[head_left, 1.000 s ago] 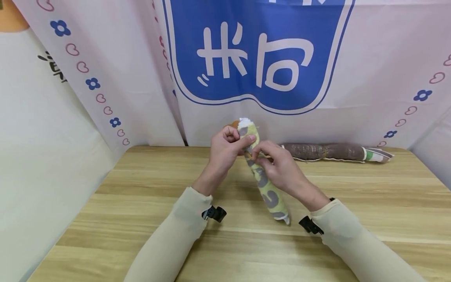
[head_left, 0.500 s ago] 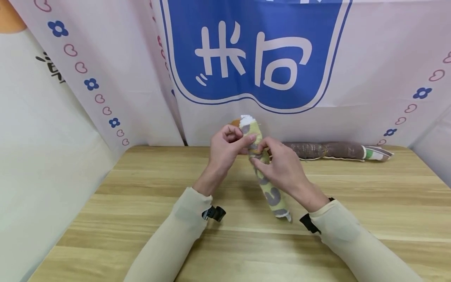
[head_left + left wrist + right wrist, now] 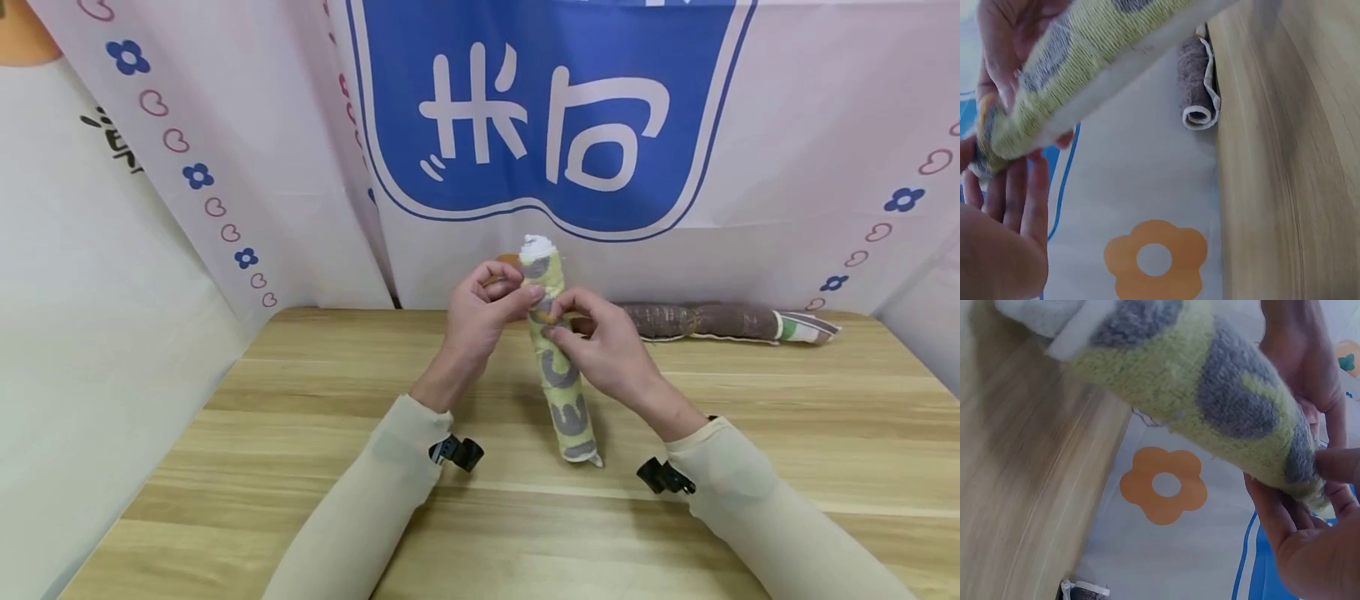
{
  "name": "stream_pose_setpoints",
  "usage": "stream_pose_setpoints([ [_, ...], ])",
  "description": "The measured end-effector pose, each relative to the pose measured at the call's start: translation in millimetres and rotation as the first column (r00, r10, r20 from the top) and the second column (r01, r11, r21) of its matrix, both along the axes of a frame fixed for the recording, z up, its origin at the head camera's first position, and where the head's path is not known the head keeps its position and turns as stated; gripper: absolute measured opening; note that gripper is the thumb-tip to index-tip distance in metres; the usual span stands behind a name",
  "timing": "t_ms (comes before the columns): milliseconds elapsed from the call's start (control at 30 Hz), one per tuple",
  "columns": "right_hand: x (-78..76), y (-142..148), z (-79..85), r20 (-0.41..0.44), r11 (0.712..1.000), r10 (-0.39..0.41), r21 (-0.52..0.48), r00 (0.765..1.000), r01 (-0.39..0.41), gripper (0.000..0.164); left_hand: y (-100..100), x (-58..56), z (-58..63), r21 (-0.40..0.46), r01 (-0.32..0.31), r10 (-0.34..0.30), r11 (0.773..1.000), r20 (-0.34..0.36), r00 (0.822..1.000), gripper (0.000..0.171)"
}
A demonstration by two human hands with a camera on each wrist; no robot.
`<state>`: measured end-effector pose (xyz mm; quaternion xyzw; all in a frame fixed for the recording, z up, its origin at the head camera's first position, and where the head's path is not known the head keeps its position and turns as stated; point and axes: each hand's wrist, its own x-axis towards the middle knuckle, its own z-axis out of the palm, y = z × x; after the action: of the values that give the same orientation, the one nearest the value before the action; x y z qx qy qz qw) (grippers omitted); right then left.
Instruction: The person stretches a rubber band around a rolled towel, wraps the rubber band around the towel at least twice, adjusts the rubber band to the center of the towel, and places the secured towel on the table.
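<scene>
A rolled-up towel (image 3: 558, 367), yellow-green with grey shapes and a white top end, stands steeply between my hands above the table. My left hand (image 3: 483, 321) pinches it from the left, a little below the top, thumb across its front. From the right, my right hand (image 3: 615, 354) pinches the roll slightly lower. A thin orange band (image 3: 986, 106) shows on the towel between the hands in the left wrist view. Much of the towel's upper part is covered by fingers in the right wrist view, where its grey-and-yellow terry surface (image 3: 1235, 387) fills the foreground.
Behind my right hand, a brown rolled towel (image 3: 727, 322), drawn in at its middle, lies along the back of the wooden table (image 3: 300, 467). A printed cloth (image 3: 810, 125) with a blue emblem hangs right behind the table's far edge.
The towel roll has turned more upright; its top has risen and its lower end has swung left. My right hand has moved slightly up along it, while the left hand stays nearly in place.
</scene>
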<state>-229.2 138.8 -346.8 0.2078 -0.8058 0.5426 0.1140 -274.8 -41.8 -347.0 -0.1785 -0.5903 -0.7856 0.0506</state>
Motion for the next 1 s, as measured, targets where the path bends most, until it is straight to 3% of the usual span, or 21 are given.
stream_pose_setpoints([
  [200, 0.8, -2.7, -5.7, -0.181, 0.997, 0.018, 0.073, 0.983, -0.004, 0.016, 4.2, 5.8, 3.3, -0.039, -0.107, 0.107, 0.993, -0.002, 0.994, 0.019],
  [367, 1.7, -4.9, -5.1, -0.298, 0.976, -0.028, 0.200, 0.954, 0.091, 0.011, 5.4, 7.7, 6.1, -0.062, -0.171, 0.170, 0.983, -0.018, 0.985, 0.020],
  [433, 3.4, -5.9, -4.1, -0.308, 0.955, -0.053, 0.264, 0.950, 0.139, 0.013, 4.7, 8.8, 6.7, -0.079, -0.207, 0.204, 0.975, -0.047, 0.978, 0.020],
  [533, 6.5, -8.0, -3.0, -0.284, 0.926, -0.093, 0.329, 0.954, 0.188, 0.031, 3.0, 10.5, 7.0, -0.109, -0.250, 0.239, 0.962, -0.108, 0.965, 0.022],
  [633, 7.9, -10.1, -3.2, -0.235, 0.933, -0.120, 0.305, 0.964, 0.191, 0.040, 2.1, 11.3, 6.3, -0.130, -0.258, 0.238, 0.957, -0.152, 0.959, 0.023],
  [700, 8.0, -10.3, -2.9, -0.202, 0.953, -0.131, 0.244, 0.971, 0.179, 0.035, 2.0, 9.6, 5.7, -0.115, -0.234, 0.215, 0.965, -0.158, 0.964, 0.021],
  [800, 4.8, -7.6, -2.4, -0.116, 0.983, -0.124, 0.122, 0.986, 0.138, 0.027, 0.3, 5.1, 5.0, -0.089, -0.139, 0.128, 0.986, -0.124, 0.984, 0.017],
  [900, 1.1, -3.5, -1.5, -0.030, 0.997, -0.080, 0.009, 0.996, 0.080, 0.022, -2.6, 0.7, 4.4, -0.083, -0.015, 0.012, 0.996, -0.036, 0.999, 0.013],
  [1000, -1.4, -1.1, -2.1, 0.030, 0.998, -0.034, -0.055, 0.999, 0.036, 0.020, -5.1, -0.7, 3.8, -0.096, 0.067, -0.063, 0.993, 0.051, 0.997, 0.011],
])
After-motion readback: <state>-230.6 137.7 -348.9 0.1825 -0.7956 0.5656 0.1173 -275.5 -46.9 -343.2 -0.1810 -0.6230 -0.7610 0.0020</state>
